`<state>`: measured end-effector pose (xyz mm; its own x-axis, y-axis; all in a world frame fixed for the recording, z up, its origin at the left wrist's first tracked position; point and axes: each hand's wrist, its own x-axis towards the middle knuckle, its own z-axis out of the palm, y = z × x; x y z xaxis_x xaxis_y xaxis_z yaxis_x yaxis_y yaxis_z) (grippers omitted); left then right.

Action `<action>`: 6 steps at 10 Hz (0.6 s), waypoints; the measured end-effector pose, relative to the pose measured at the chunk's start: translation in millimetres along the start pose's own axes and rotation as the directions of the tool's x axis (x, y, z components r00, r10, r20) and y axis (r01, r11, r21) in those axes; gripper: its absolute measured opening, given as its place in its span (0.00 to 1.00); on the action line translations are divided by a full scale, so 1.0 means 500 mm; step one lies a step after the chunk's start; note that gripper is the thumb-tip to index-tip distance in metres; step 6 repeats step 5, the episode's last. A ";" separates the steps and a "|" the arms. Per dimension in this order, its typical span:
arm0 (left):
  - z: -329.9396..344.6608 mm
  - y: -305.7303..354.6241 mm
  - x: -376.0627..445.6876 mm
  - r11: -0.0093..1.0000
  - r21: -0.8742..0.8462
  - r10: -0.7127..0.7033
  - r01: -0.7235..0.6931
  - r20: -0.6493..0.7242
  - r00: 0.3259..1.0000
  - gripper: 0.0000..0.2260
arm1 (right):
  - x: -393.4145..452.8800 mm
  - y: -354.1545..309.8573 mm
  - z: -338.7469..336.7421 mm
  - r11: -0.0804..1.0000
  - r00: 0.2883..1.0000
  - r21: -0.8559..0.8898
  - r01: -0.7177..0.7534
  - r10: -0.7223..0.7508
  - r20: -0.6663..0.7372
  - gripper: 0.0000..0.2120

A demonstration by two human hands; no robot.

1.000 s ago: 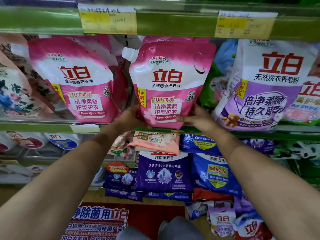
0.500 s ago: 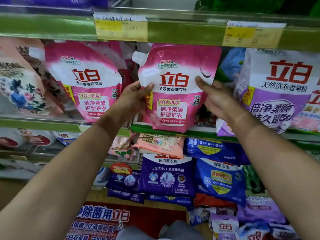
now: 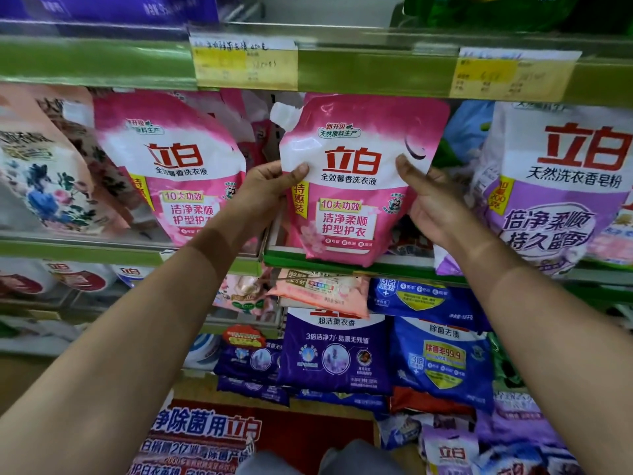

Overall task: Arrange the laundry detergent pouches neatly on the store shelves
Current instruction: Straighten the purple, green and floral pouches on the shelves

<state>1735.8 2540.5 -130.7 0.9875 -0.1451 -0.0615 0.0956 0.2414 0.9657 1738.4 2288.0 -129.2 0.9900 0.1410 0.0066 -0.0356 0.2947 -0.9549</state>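
Observation:
A pink and white detergent pouch (image 3: 352, 190) with a white spout at its top left stands upright on the green shelf (image 3: 342, 265). My left hand (image 3: 263, 190) grips its left edge, thumb on the front. My right hand (image 3: 428, 197) holds its right edge, thumb on the front near the pouch's upper right. A second pink pouch (image 3: 174, 173) of the same kind leans on the shelf to the left, with more pink pouches behind it.
A purple and white soap powder bag (image 3: 561, 186) stands right of the held pouch. Floral bags (image 3: 44, 173) lie at far left. Below hang purple (image 3: 335, 351) and blue (image 3: 442, 358) bags. Yellow price tags (image 3: 245, 65) sit on the upper shelf's edge.
Both hands slid from the pouch's bottom edge up to its sides, and the pouch now stands a little straighter on the shelf. The camera has come closer.

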 end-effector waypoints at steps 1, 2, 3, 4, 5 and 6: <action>-0.004 0.003 -0.015 0.999 -0.033 -0.013 0.013 0.018 1.000 0.14 | -0.006 0.004 -0.005 1.000 1.000 0.002 -0.013 0.013 0.001 0.19; -0.018 0.004 -0.037 1.000 -0.006 -0.027 0.028 0.055 0.998 0.19 | -0.020 0.014 0.001 1.000 1.000 0.002 -0.009 0.009 -0.011 0.20; -0.038 0.004 -0.062 0.999 0.027 -0.026 0.025 0.036 0.999 0.20 | -0.042 0.017 0.016 1.000 0.998 -0.005 0.017 -0.018 -0.063 0.23; -0.062 0.006 -0.095 0.997 0.061 -0.043 0.040 0.049 0.998 0.25 | -0.072 0.030 0.042 0.995 0.983 -0.064 0.076 -0.086 -0.165 0.17; -0.090 0.021 -0.129 0.990 0.134 -0.052 0.049 0.017 0.999 0.23 | -0.091 0.025 0.071 0.985 0.925 -0.123 0.123 -0.158 -0.345 0.17; -0.090 0.021 -0.129 0.990 0.134 -0.052 0.049 0.017 0.999 0.23 | -0.091 0.025 0.071 0.985 0.925 -0.123 0.123 -0.158 -0.345 0.17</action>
